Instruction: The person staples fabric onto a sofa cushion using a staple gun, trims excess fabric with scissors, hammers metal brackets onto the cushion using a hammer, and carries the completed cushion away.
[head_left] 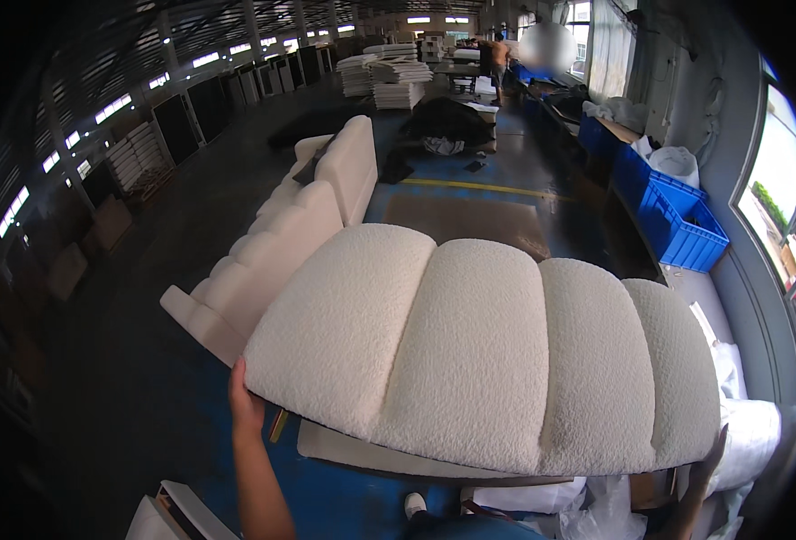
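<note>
A large cream channelled sofa cushion [488,351], covered in nubby fabric with several padded ribs, fills the middle of the view, held up in front of me. My left hand [245,400] grips its lower left edge, fingers tucked under. My right hand [708,463] holds the lower right corner, mostly hidden behind the cushion. A flat pale panel [362,450] shows just below the cushion's underside.
A matching cream sofa [281,243] stands on the blue floor to the left. Blue plastic crates [677,216] line the right wall. Stacks of pale material [389,76] and a person [499,58] are far back. White wrapping [749,432] lies at the right.
</note>
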A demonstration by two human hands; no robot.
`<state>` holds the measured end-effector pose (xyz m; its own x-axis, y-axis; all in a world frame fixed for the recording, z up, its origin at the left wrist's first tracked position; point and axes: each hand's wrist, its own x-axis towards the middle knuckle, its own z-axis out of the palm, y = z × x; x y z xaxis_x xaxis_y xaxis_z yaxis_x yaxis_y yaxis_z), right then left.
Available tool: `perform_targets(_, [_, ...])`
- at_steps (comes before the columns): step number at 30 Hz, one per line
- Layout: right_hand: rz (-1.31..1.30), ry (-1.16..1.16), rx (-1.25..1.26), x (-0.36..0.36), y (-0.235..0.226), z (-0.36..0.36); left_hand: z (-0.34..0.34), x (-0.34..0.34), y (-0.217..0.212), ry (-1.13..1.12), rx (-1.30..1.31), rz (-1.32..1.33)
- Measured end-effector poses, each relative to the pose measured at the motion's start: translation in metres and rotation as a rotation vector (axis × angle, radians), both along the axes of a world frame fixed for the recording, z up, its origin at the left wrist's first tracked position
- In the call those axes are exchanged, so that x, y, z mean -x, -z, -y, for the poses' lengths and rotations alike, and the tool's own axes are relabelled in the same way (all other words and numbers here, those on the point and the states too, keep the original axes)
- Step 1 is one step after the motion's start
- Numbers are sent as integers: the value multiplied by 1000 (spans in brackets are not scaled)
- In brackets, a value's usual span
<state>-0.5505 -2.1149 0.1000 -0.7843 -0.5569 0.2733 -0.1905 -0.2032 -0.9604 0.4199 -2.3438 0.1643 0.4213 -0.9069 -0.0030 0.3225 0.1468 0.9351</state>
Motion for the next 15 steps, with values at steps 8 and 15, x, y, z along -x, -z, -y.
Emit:
perform_targets(8, [472,-218,99,30,-45,92,5,4,5,-238,-43,-93])
perform_targets(15, [460,-89,46,67,12,123,-32,47,-12,-338,-57,-78])
